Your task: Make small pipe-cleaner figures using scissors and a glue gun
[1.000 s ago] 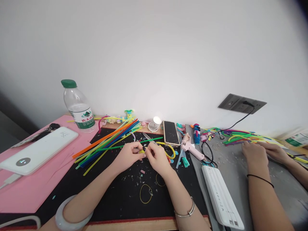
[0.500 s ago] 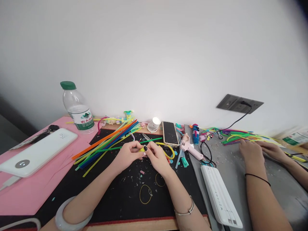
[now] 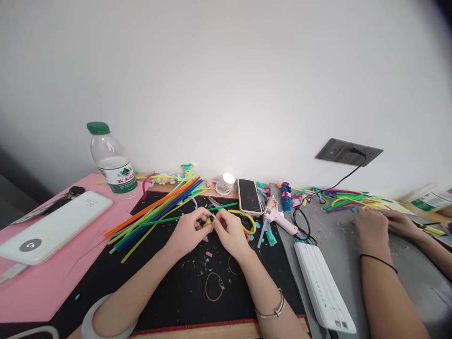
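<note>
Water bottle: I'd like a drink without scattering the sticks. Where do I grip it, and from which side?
Probably around the labelled middle of the water bottle, coming from the front over the pink sheet: it stands upright, its body is round, and the coloured sticks lie to its right.

Water bottle (image 3: 112,162) near power bank (image 3: 52,226) — phone (image 3: 249,195) just beside pink glue gun (image 3: 278,217)
</note>
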Motion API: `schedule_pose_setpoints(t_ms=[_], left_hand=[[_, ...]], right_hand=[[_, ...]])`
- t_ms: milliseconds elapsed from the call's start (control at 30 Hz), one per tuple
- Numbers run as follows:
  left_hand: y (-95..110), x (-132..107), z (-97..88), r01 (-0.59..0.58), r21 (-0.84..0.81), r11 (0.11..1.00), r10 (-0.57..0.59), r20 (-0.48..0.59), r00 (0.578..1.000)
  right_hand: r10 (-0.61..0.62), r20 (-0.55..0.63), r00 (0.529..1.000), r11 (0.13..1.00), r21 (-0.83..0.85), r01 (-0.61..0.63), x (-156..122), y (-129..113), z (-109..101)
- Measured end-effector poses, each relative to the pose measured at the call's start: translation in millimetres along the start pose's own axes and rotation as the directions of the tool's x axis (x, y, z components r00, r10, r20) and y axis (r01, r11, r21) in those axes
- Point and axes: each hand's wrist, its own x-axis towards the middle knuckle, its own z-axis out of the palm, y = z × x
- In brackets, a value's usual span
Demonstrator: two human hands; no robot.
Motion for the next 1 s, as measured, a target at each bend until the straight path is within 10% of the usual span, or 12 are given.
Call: schedule_pose_setpoints(t_ms=[633, 1000], left_hand=[[-5.5, 2.0, 1.0, 0.108, -0.132, 0.985, -0.098, 0.081, 0.992], [-2.2, 2.7, -2.6, 0.148, -0.206, 0.967, -0.11, 0.188, 0.976]], right_hand=[[-0.111, 0.162, 0.98, 0.978, -0.155, 0.137, 1.0, 5.5, -8.4], [-0.063, 0.123, 0.99, 0.993, 0.111, 0.049, 2.8, 6.5, -10.1]])
